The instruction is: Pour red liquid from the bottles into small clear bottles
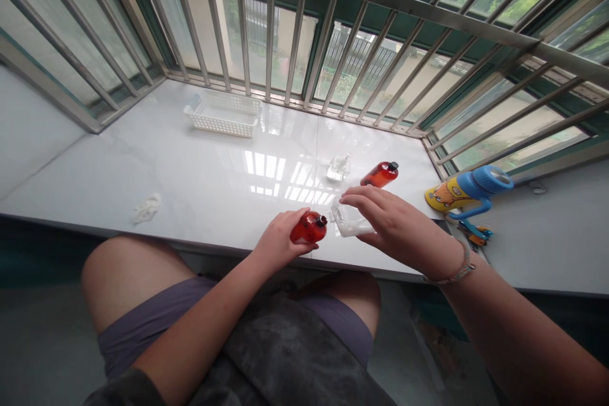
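Observation:
My left hand (280, 235) is wrapped round a red bottle (307, 228), whose dark neck points to the right. Close by on the right, my right hand (387, 219) grips a clear, box-like container (351, 219) tilted toward the bottle's neck. The two are near each other; whether they touch I cannot tell. Beyond the right hand lies a second red bottle (379, 174) with a black cap, on its side. A small clear glass-like piece (339, 167) sits on the white counter (214, 184) just left of it.
A white plastic basket (222, 119) stands at the back left by the metal bars (271, 32). A crumpled white tissue (146, 209) lies at the front left. On the right are a yellow flask with a blue lid (450, 193) and a blue-and-orange item (476, 233).

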### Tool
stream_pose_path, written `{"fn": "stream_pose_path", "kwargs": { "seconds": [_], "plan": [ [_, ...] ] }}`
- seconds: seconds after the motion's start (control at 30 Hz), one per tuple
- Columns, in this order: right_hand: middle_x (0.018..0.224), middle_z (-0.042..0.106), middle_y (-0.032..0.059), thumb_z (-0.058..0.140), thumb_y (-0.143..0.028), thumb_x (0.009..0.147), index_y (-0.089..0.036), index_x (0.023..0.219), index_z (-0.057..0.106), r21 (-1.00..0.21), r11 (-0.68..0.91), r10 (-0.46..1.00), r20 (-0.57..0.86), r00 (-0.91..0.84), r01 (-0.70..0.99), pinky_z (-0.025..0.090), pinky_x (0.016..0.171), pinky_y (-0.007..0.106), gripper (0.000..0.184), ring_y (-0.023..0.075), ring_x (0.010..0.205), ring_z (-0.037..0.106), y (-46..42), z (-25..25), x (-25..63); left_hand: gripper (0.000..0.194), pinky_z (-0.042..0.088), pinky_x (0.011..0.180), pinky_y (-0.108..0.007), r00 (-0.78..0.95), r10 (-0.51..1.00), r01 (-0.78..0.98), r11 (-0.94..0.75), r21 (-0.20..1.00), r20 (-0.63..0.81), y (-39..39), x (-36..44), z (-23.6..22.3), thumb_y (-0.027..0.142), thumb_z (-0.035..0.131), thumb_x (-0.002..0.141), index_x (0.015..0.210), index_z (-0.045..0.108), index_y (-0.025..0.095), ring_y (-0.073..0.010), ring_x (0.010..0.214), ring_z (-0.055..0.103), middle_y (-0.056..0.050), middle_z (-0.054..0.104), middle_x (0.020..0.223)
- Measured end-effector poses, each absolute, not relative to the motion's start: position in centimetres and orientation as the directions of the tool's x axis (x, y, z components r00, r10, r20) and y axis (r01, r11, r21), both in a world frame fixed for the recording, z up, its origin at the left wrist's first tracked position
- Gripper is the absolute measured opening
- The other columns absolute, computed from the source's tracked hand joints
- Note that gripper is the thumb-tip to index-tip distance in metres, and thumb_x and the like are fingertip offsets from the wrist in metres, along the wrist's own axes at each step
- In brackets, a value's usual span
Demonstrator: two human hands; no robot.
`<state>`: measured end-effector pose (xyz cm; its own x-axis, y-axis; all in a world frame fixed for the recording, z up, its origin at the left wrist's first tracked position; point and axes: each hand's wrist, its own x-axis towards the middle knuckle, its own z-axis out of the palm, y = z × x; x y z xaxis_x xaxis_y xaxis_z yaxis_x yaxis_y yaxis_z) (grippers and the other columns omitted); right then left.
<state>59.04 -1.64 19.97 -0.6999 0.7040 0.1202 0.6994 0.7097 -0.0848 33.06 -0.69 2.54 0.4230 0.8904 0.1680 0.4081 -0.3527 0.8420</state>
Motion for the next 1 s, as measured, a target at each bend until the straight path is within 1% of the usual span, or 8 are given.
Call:
{"fn": "stream_pose_path", "kwargs": {
  "seconds": [0.13, 0.37, 0.67, 1.0],
  "plan": [
    [0.142, 0.064, 0.0167, 0.073, -0.008, 0.089, -0.021, 0.144, 0.051, -0.073, 0.718, 0.696, 0.108, -0.710, 0.692, 0.057, 0.111, 0.058, 0.061, 0.0378, 0.129, 0.064, -1.4, 19.9, 59.0, 0.088, 0.052, 0.113, -0.051, 0.422, 0.890, 0.406, -0.356, 0.842, 0.173, -0.7, 33.1, 2.5, 0.038, 0.098, 0.077, 0.154, 0.055, 0.031, -0.0330, 0.127, 0.065, -0.008, 0.070, 0.140],
    [0.140, 0.065, 0.0174, 0.075, -0.006, 0.087, -0.018, 0.142, 0.055, -0.038, 0.750, 0.660, 0.103, -0.744, 0.660, 0.057, 0.110, 0.056, 0.060, 0.0369, 0.129, 0.064, -1.0, 20.5, 58.8, 0.088, 0.052, 0.112, -0.049, 0.421, 0.891, 0.407, -0.350, 0.844, 0.167, -0.7, 33.0, 2.5, 0.039, 0.098, 0.077, 0.153, 0.054, 0.031, -0.0317, 0.126, 0.066, -0.007, 0.070, 0.140],
    [0.138, 0.068, 0.0166, 0.073, -0.009, 0.089, -0.021, 0.143, 0.057, -0.045, 0.766, 0.641, 0.108, -0.760, 0.641, 0.058, 0.108, 0.058, 0.058, 0.0367, 0.128, 0.066, -0.7, 21.6, 58.5, 0.087, 0.053, 0.111, -0.051, 0.420, 0.890, 0.396, -0.355, 0.847, 0.176, -0.7, 33.0, 2.5, 0.042, 0.096, 0.078, 0.154, 0.054, 0.033, -0.0334, 0.125, 0.066, -0.008, 0.071, 0.138],
    [0.140, 0.068, 0.0170, 0.072, -0.009, 0.091, -0.019, 0.142, 0.058, -0.001, 0.780, 0.623, 0.079, -0.778, 0.625, 0.055, 0.112, 0.058, 0.054, 0.0366, 0.129, 0.065, -0.6, 22.2, 58.3, 0.087, 0.051, 0.113, -0.051, 0.425, 0.887, 0.397, -0.362, 0.843, 0.180, -0.6, 32.9, 2.2, 0.046, 0.095, 0.080, 0.155, 0.053, 0.032, -0.0333, 0.127, 0.065, -0.008, 0.069, 0.141]
  ]
}}
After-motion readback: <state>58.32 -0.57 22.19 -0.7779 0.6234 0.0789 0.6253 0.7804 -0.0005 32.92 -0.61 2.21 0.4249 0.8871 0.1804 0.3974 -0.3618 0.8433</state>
